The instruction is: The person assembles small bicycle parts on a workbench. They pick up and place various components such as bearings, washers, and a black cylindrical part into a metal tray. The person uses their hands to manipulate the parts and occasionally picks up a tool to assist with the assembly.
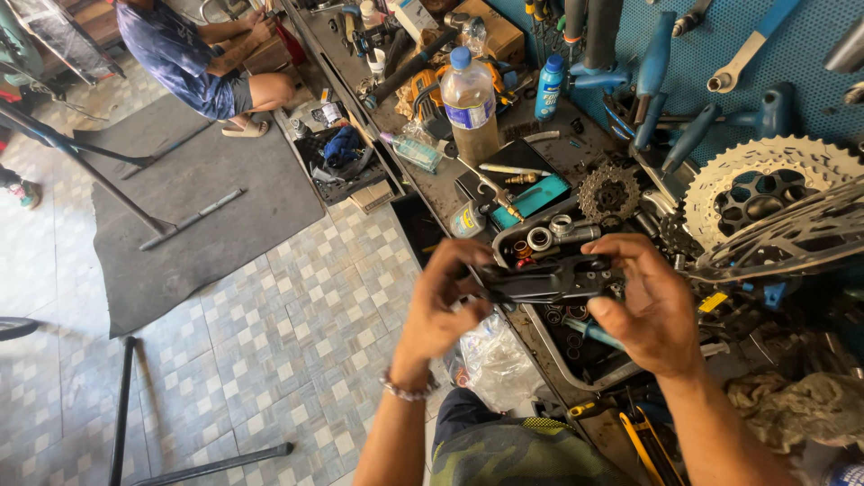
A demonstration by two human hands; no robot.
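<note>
Between the two hands, held above the table's (447, 193) front edge, sits a black bicycle part (549, 279): a long, flat, angular piece of dark metal or plastic, matt, with a boxier end toward the right hand and a slimmer end toward the left. The left hand (441, 301) has its grip clamped on the slim end, thumb on top and fingers curled beneath. The right hand (652, 310) closes its grip on the boxy end, fingers arched over the top edge and thumb pressing from the near side. Its finer details are too dark to make out.

Just beyond the grip lies a metal tray (540, 317) holding rings and small round fittings. Farther past it stand a small sprocket (608, 193), a teal case (535, 196) and a clear plastic bottle (470, 103) with a blue cap and murky liquid. Right of the right hand rests a large pale cassette cog (765, 184) against a blue pegboard (810, 67) hung with tools. Below the left hand hangs a clear plastic bag (495, 360). Far off to the left, another person (193, 54) sits low by a grey floor mat (189, 193).
</note>
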